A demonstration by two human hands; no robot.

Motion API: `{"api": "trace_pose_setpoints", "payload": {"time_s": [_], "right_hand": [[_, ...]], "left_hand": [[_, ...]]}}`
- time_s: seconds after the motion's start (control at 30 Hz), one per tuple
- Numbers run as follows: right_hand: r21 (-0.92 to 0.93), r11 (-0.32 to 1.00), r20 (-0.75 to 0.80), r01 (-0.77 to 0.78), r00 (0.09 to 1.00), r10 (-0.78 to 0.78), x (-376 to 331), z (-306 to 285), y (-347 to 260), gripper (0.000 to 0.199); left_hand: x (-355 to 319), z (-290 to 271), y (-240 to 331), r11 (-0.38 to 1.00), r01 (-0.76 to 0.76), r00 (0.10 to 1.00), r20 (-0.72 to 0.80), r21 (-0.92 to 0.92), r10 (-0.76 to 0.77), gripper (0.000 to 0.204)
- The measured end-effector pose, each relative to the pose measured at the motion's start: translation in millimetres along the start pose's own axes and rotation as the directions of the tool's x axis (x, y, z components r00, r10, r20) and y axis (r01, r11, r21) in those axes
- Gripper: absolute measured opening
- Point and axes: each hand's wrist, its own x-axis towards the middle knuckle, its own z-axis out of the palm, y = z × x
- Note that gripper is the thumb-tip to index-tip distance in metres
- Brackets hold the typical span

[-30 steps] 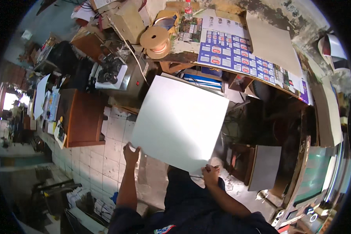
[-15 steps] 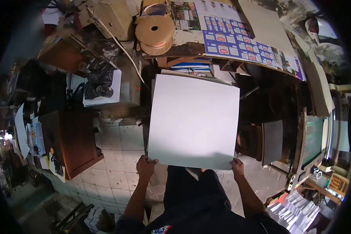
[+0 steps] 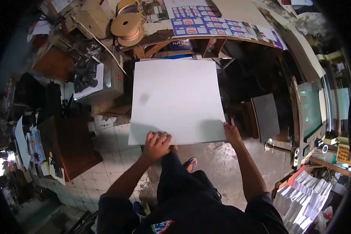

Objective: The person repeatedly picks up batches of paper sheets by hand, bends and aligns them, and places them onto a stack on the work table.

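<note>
A large white paper sheet (image 3: 175, 101) lies in front of me, squared over the stack that showed beneath it earlier. My left hand (image 3: 156, 146) is at its near edge, left of the middle. The fingers bend over the top and the thumb tip shows just below the edge, so the hand grips the sheet there. At the near right corner, my right hand (image 3: 231, 133) rests against the side edge. Its thumb touches the paper and a finger stands apart, pointing away from me. Soft shadows of both hands fall on the paper.
Beyond the sheet runs a worn bench (image 3: 160, 42) carrying a cable spool (image 3: 125, 26) and blue printed sheets (image 3: 206, 26). A brown wooden cabinet (image 3: 68, 144) stands at left. Paper stacks (image 3: 304, 199) sit low at right, below a machine with a green panel (image 3: 311, 107).
The sheet has come down level over the stack. My left hand has moved from the near left corner inward along the edge; my right hand has slid up to the right side and loosened.
</note>
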Motion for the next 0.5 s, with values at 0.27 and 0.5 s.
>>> {"api": "trace_pose_setpoints", "payload": {"time_s": [0.27,0.5], "right_hand": [[-0.548,0.498,-0.225,0.672,0.455,-0.861,-92.2,-6.0,-131.2,0.048],[-0.497,0.363,-0.147,0.788,0.336,-0.930,13.2,-54.0,-221.5,0.048]], "left_hand": [[79.9,-70.9,-4.7,0.999,0.026,0.976,-0.217,0.032,-0.019,0.027],[169.1,-71.0,-81.4,0.995,0.075,0.995,0.059,0.061,-0.078,0.042]]}}
